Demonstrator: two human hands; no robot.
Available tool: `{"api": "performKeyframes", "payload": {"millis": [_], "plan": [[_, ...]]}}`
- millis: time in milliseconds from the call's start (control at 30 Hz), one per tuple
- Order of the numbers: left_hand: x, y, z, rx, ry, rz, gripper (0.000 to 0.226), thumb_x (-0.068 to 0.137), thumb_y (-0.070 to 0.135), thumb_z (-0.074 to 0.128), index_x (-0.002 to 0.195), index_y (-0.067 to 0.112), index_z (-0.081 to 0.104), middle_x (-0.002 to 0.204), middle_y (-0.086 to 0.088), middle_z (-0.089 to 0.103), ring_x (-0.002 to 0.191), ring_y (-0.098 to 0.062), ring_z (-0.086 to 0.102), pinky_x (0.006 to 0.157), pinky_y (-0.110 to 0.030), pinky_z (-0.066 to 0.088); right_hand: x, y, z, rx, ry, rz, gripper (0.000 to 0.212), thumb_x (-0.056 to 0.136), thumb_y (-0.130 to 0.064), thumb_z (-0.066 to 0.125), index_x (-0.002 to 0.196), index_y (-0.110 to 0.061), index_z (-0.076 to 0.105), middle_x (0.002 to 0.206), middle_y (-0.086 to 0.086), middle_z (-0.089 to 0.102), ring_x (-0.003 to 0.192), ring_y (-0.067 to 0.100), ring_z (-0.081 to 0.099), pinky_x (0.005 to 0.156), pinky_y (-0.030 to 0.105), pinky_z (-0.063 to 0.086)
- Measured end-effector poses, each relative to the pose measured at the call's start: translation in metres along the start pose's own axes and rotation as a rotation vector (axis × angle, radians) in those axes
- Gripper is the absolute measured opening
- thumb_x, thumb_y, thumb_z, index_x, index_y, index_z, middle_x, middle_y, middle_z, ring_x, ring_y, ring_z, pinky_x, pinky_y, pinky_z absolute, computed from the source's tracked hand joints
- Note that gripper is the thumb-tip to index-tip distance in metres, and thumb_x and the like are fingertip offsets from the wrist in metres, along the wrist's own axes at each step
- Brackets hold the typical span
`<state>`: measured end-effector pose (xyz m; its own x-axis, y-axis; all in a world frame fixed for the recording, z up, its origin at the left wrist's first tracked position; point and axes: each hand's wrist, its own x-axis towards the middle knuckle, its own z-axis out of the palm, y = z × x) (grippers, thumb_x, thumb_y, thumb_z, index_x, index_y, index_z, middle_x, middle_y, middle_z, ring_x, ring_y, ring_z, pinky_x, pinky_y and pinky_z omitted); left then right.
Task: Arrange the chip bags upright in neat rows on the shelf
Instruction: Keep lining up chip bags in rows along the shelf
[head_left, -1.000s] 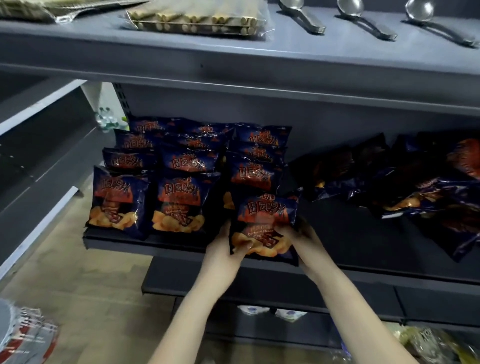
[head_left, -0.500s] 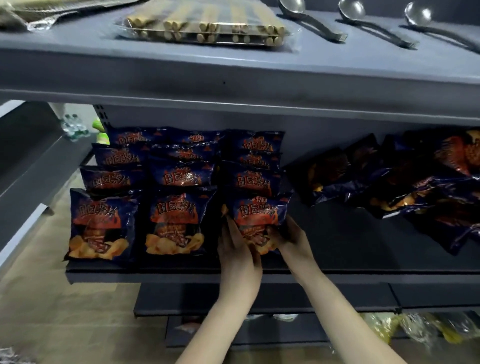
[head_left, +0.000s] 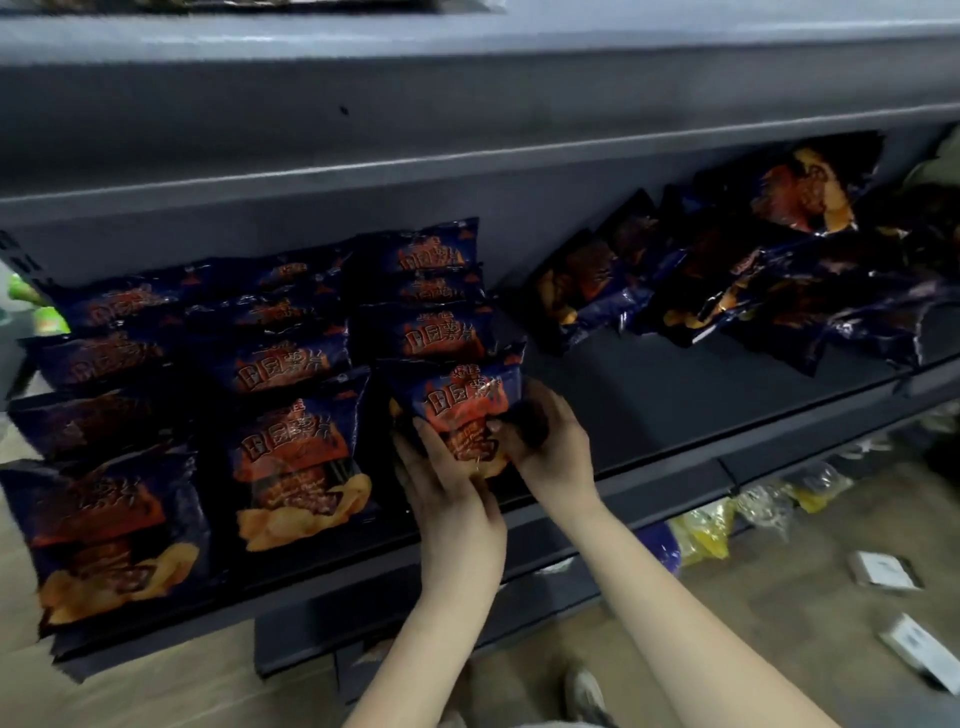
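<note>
Chip bag (head_left: 462, 410), dark blue with orange-red print, upright, gripped between left hand (head_left: 447, 483) and right hand (head_left: 550, 447)

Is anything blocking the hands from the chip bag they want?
No. The left hand and right hand already grip the front chip bag of the third row from both sides; nothing sits between them and it.

A shop: grey metal shelving (head_left: 675, 467) stocked with rows of identical chip bags (head_left: 291, 358).
</note>
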<state>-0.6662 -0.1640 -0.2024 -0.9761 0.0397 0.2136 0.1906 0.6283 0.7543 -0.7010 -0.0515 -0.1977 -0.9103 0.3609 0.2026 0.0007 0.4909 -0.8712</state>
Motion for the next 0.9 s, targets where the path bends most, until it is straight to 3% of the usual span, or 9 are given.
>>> {"api": "performKeyframes", "payload": {"millis": [67, 167, 300, 400, 467, 567, 667, 733, 900], "plan": [[-0.006, 0.002, -0.002, 0.047, 0.015, 0.051, 0.094, 0.084, -0.001, 0.054, 0.145, 0.011, -0.016, 0.152, -0.021, -0.015, 0.142, -0.037, -0.008, 0.112, -0.057, 0.018, -0.001, 0.001, -0.009, 0.032, 0.054, -0.007, 0.054, 0.081, -0.025, 0.071, 0.131, -0.019, 0.051, 0.122, -0.005, 0.056, 0.113, 0.012, 0.056, 0.093, 0.024, 0.046], [-0.02, 0.016, 0.001, 0.067, 0.05, 0.165, 0.089, 0.08, 0.0, 0.057, 0.147, 0.001, -0.001, 0.153, -0.025, -0.005, 0.143, -0.038, -0.002, 0.113, -0.053, 0.013, 0.007, 0.004, -0.03, 0.1, 0.138, -0.001, 0.047, 0.085, -0.033, 0.065, 0.129, -0.023, 0.052, 0.118, -0.008, 0.057, 0.106, 0.002, 0.058, 0.088, 0.016, 0.047], [-0.027, 0.042, 0.02, -0.003, 0.006, 0.277, 0.087, 0.08, 0.001, 0.059, 0.147, 0.008, 0.005, 0.155, -0.018, -0.001, 0.143, -0.032, 0.003, 0.112, -0.05, 0.019, 0.035, 0.008, -0.057, 0.25, 0.232, 0.041, 0.03, 0.088, -0.015, 0.064, 0.112, -0.03, 0.055, 0.111, -0.003, 0.061, 0.1, -0.001, 0.061, 0.085, 0.011, 0.046], [-0.02, 0.059, 0.035, -0.062, -0.034, 0.247, 0.088, 0.082, -0.001, 0.058, 0.148, 0.019, 0.003, 0.155, -0.008, -0.003, 0.144, -0.022, -0.001, 0.113, -0.045, 0.018, 0.063, 0.013, -0.07, 0.263, 0.248, 0.187, 0.042, 0.087, -0.025, 0.066, 0.125, -0.02, 0.051, 0.106, -0.012, 0.057, 0.105, 0.008, 0.058, 0.091, 0.025, 0.045], [-0.015, 0.066, 0.043, -0.1, -0.074, 0.261, 0.086, 0.087, 0.001, 0.053, 0.147, 0.031, 0.0, 0.155, 0.004, -0.002, 0.144, -0.012, -0.002, 0.114, -0.038, 0.018, 0.079, 0.019, -0.075, 0.249, 0.213, 0.289, 0.058, 0.085, -0.036, 0.067, 0.134, -0.017, 0.044, 0.103, -0.017, 0.054, 0.104, 0.006, 0.053, 0.087, 0.025, 0.042], [-0.006, 0.073, 0.054, -0.14, -0.118, 0.245, 0.082, 0.09, 0.005, 0.049, 0.138, 0.048, -0.002, 0.151, 0.02, 0.002, 0.142, -0.001, 0.004, 0.115, -0.03, 0.02, 0.1, 0.028, -0.075, 0.274, 0.078, 0.395, 0.062, 0.081, -0.046, 0.068, 0.133, -0.022, 0.045, 0.101, -0.017, 0.055, 0.098, 0.006, 0.05, 0.078, 0.023, 0.039], [0.002, 0.082, 0.063, -0.138, -0.071, 0.18, 0.086, 0.09, 0.007, 0.05, 0.132, 0.058, -0.003, 0.145, 0.03, 0.006, 0.137, 0.008, 0.011, 0.108, -0.01, 0.02, 0.121, 0.032, -0.066, 0.343, -0.035, 0.502, 0.074, 0.077, -0.047, 0.072, 0.138, -0.017, 0.041, 0.128, -0.001, 0.056, 0.115, 0.019, 0.054, 0.091, 0.031, 0.045], [0.005, 0.087, 0.065, -0.136, -0.045, 0.143, 0.087, 0.088, 0.006, 0.051, 0.131, 0.061, -0.001, 0.142, 0.035, 0.006, 0.132, 0.018, 0.01, 0.102, 0.001, 0.016, 0.134, 0.031, -0.058, 0.38, -0.018, 0.537, 0.081, 0.074, -0.045, 0.075, 0.14, -0.015, 0.038, 0.133, 0.004, 0.054, 0.12, 0.024, 0.052, 0.1, 0.035, 0.043], [0.004, 0.094, 0.07, -0.09, -0.012, 0.056, 0.082, 0.088, 0.006, 0.05, 0.132, 0.056, 0.003, 0.14, 0.033, 0.008, 0.126, 0.026, 0.004, 0.097, 0.006, 0.01, 0.157, 0.027, -0.045, 0.551, 0.103, 0.639, 0.074, 0.075, -0.04, 0.075, 0.135, -0.012, 0.042, 0.126, 0.007, 0.056, 0.114, 0.025, 0.055, 0.099, 0.034, 0.045]]}}
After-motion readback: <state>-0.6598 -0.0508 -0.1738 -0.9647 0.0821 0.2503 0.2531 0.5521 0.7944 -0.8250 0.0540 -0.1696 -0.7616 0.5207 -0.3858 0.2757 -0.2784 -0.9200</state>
